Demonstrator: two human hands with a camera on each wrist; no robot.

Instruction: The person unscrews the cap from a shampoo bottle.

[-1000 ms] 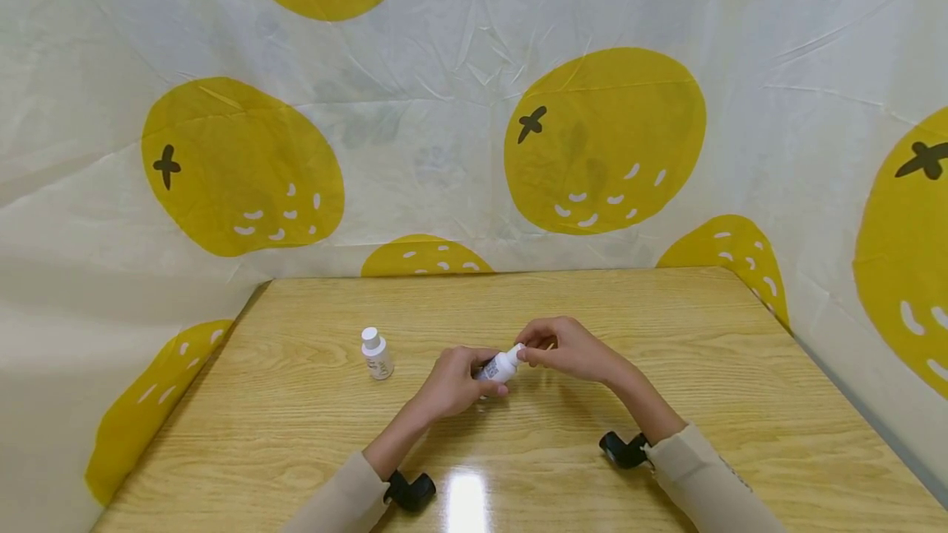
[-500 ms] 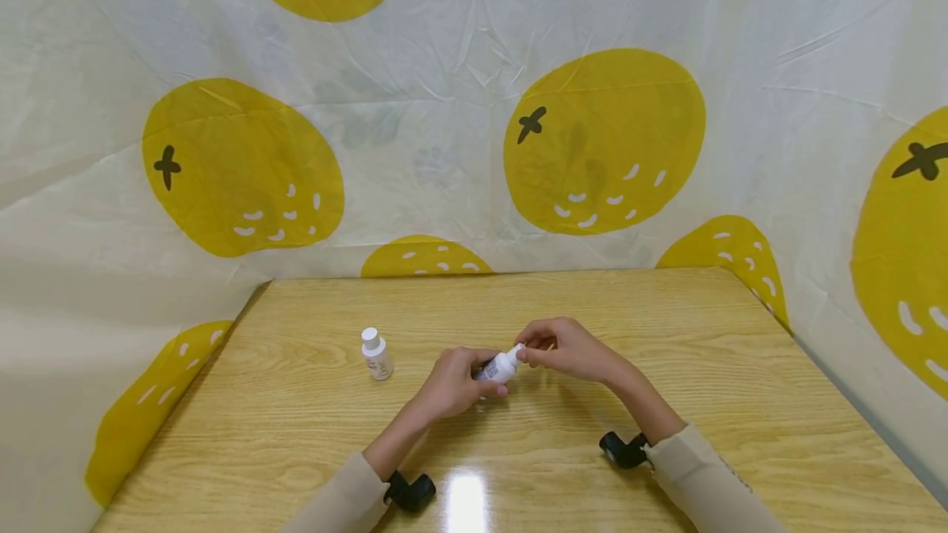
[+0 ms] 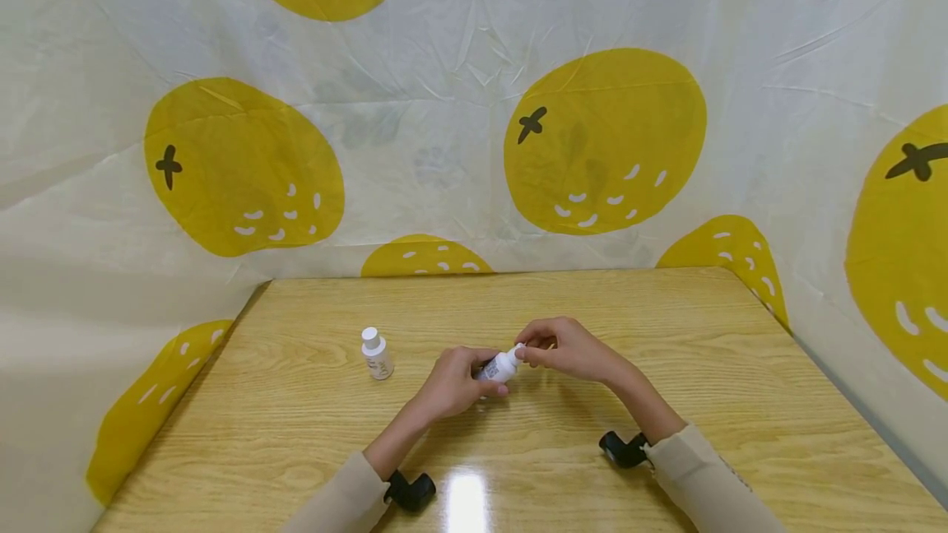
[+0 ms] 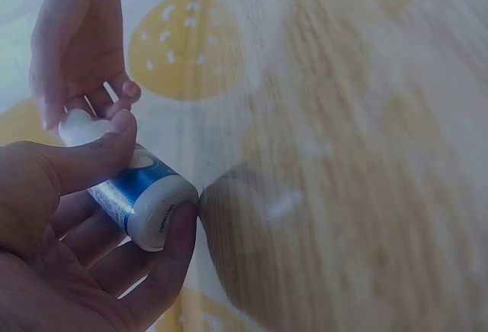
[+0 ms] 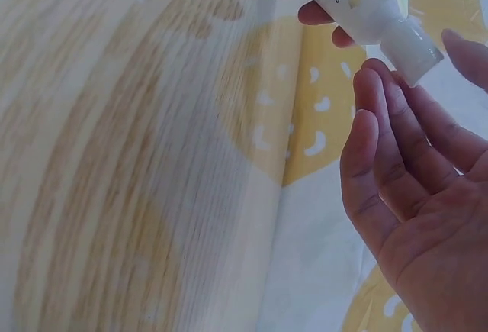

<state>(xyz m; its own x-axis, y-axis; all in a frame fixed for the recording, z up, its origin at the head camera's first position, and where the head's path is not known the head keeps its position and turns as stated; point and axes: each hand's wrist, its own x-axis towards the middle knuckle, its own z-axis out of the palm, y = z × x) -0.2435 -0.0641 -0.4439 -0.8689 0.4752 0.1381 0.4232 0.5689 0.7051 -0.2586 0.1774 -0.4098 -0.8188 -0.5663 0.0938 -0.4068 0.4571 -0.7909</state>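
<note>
A small white Dove bottle (image 3: 501, 368) lies tilted in my left hand (image 3: 455, 383), its cap end up and to the right. In the left wrist view, the thumb and fingers wrap the bottle (image 4: 156, 195) near its blue band and base. My right hand (image 3: 573, 349) is at the white cap (image 5: 412, 49), thumb on one side and curved fingertips on the other. Part of the cap is hidden by the right thumb in the head view. A second white bottle (image 3: 377, 354) stands upright on the table, left of both hands.
The wooden table (image 3: 296, 434) extends around the hands. Behind and beside it hangs a pale curtain (image 3: 422, 155) printed with yellow fruit. Black wrist cameras sit on both forearms, the left camera (image 3: 411, 492) and the right camera (image 3: 622, 449), beside beige sleeves.
The right thumb and fingertips have shifted slightly at the cap, with the thumb covering a little more of it. The left hand, held bottle and standing bottle stay in place.
</note>
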